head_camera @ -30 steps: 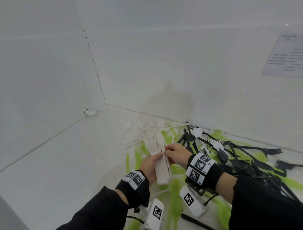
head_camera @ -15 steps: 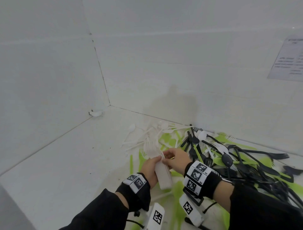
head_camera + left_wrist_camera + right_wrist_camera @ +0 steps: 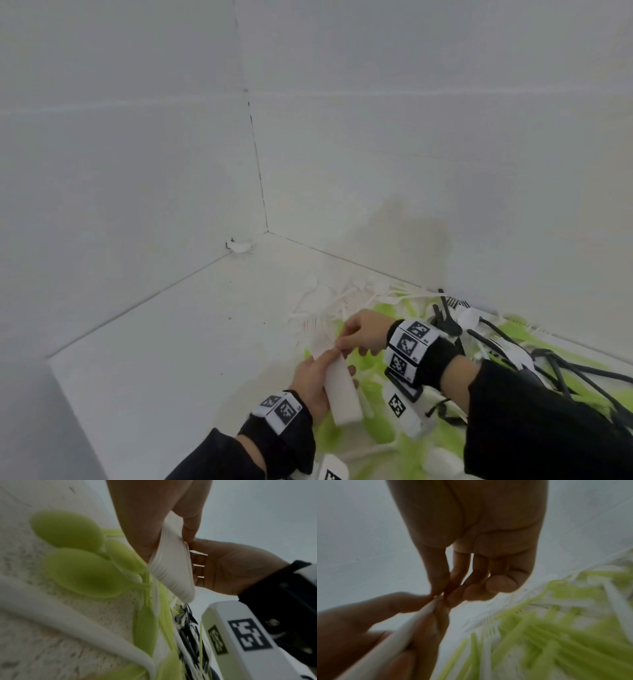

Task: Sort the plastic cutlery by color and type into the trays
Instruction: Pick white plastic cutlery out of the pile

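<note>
Two hands, head view: left hand (image 3: 310,383) gripped a stack of white forks (image 3: 339,394); right hand (image 3: 363,334) pinched its upper end, above that grip.
Left wrist view: fork handles (image 3: 171,566) fanned below the fingers (image 3: 187,534).
Right wrist view: fingertips (image 3: 440,588) closed on the stack's edge.
Advice: square the handles before releasing; trays were unseen.

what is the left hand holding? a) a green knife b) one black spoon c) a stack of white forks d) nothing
C: the left hand grips a stack of white forks, with the right hand pinching its top.
</note>
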The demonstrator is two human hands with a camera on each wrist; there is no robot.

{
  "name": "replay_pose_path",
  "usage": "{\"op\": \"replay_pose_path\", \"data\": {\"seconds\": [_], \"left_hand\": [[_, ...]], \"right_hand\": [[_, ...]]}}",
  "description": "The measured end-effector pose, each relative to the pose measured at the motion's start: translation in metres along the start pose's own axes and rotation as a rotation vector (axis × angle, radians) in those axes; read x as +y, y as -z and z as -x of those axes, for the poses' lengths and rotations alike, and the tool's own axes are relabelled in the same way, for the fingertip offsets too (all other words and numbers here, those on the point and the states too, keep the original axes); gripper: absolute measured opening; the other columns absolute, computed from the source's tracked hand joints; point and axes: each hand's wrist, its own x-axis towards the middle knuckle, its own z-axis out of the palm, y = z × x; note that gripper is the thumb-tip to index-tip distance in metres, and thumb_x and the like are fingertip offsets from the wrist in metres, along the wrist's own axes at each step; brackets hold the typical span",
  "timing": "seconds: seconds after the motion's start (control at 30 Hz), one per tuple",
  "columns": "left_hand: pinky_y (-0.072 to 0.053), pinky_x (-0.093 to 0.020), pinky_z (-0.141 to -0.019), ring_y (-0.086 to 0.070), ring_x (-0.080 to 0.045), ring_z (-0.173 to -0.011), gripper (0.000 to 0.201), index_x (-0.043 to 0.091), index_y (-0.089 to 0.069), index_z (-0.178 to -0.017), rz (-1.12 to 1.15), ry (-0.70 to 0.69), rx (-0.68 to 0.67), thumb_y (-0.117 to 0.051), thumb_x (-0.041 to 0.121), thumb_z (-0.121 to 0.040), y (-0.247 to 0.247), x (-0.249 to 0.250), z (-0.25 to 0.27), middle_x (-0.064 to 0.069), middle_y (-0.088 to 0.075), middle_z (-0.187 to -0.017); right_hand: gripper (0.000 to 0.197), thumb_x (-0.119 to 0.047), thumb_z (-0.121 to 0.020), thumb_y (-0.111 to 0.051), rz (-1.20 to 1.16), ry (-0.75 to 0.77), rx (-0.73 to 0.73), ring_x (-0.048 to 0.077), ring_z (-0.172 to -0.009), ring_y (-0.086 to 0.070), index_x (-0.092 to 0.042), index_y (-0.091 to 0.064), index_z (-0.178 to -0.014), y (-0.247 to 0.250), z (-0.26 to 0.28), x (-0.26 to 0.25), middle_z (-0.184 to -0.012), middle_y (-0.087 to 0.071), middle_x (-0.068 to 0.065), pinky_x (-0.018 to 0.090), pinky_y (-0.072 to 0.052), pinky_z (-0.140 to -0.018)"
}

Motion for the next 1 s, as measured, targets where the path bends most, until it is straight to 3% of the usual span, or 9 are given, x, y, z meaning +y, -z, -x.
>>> {"op": "replay_pose_path", "data": {"seconds": [0.07,0.13,0.2,0.27,0.33,0.4,0.5,0.7,1.0], "left_hand": [[-0.053,-0.032,-0.048,-0.058,-0.025,-0.056,0.009,-0.001,-0.053,-0.097,-0.007,-0.011,0.002,-0.056,0.000,-0.088,0.005,0.007,-0.001,-0.015,-0.060,-0.078],[-0.054,-0.032,-0.049,-0.059,-0.025,-0.055,0.009,-0.002,-0.054,-0.095,-0.030,-0.017,0.014,-0.057,-0.002,-0.087,0.012,0.012,-0.002,-0.015,-0.059,-0.077],[-0.054,-0.033,-0.050,-0.060,-0.026,-0.056,0.005,-0.003,-0.054,-0.091,-0.038,-0.020,0.026,-0.057,-0.003,-0.087,0.019,0.014,-0.003,-0.016,-0.059,-0.074],[-0.054,-0.034,-0.050,-0.059,-0.029,-0.060,0.006,-0.003,-0.054,-0.091,-0.033,-0.022,0.057,-0.056,-0.005,-0.086,0.026,0.014,-0.004,-0.016,-0.059,-0.075],[-0.054,-0.035,-0.051,-0.059,-0.030,-0.064,0.007,-0.004,-0.053,-0.092,-0.042,-0.018,0.100,-0.057,-0.005,-0.086,0.034,0.014,-0.005,-0.017,-0.058,-0.078],[-0.054,-0.035,-0.049,-0.058,-0.030,-0.064,0.008,-0.003,-0.052,-0.091,-0.039,-0.010,0.135,-0.057,-0.005,-0.085,0.040,0.013,-0.007,-0.017,-0.057,-0.079],[-0.054,-0.033,-0.047,-0.055,-0.029,-0.062,0.006,-0.003,-0.051,-0.089,-0.018,-0.004,0.160,-0.055,-0.005,-0.087,0.047,0.015,-0.011,-0.017,-0.055,-0.076],[-0.053,-0.031,-0.045,-0.054,-0.029,-0.060,0.003,-0.004,-0.052,-0.088,-0.020,0.009,0.174,-0.055,-0.004,-0.088,0.049,0.011,-0.018,-0.019,-0.053,-0.073],[-0.053,-0.032,-0.048,-0.056,-0.026,-0.059,0.011,-0.005,-0.050,-0.098,-0.033,0.012,0.127,-0.053,-0.005,-0.088,0.041,0.003,-0.018,-0.015,-0.055,-0.077]], "right_hand": [[0.021,-0.041,-0.088,-0.057,0.033,0.001,-0.040,0.003,-0.061,-0.054,-0.022,-0.065,-0.085,0.012,-0.015,-0.008,-0.079,-0.063,-0.011,0.013,-0.039,-0.050],[0.034,-0.040,-0.094,-0.049,0.082,-0.010,0.052,0.007,-0.065,-0.058,-0.013,-0.067,-0.101,0.019,-0.038,-0.014,-0.092,-0.068,-0.003,0.018,-0.044,-0.057],[0.035,-0.027,-0.097,-0.043,0.278,-0.020,0.182,0.019,-0.095,-0.063,-0.007,-0.063,-0.117,0.020,-0.068,-0.016,-0.118,-0.065,0.006,0.026,-0.047,-0.082],[0.038,-0.016,-0.098,-0.040,0.425,-0.002,0.187,0.023,-0.128,-0.045,-0.012,-0.049,-0.135,0.014,-0.094,-0.014,-0.142,-0.046,0.006,0.028,-0.034,-0.105],[0.051,-0.013,-0.097,-0.039,0.551,-0.015,0.075,0.024,-0.139,-0.026,-0.022,-0.029,-0.146,0.006,-0.114,-0.006,-0.155,-0.023,0.000,0.032,-0.022,-0.113],[0.054,-0.017,-0.098,-0.039,0.645,-0.024,0.004,0.026,-0.141,-0.021,-0.025,-0.021,-0.148,0.002,-0.124,0.001,-0.157,-0.016,0.000,0.035,-0.020,-0.114],[0.041,-0.019,-0.100,-0.034,0.650,0.006,0.076,0.025,-0.136,-0.032,-0.026,-0.041,-0.140,-0.001,-0.132,0.004,-0.148,-0.035,0.002,0.034,-0.027,-0.112],[0.031,-0.015,-0.088,-0.058,0.488,0.029,0.227,0.016,-0.119,-0.052,-0.021,-0.061,-0.118,0.009,-0.136,0.008,-0.126,-0.058,-0.003,0.029,-0.039,-0.102],[0.036,-0.011,-0.097,-0.040,0.373,0.007,0.266,0.024,-0.126,-0.045,-0.013,-0.051,-0.131,0.010,-0.129,0.011,-0.136,-0.049,0.010,0.029,-0.034,-0.105]]}}
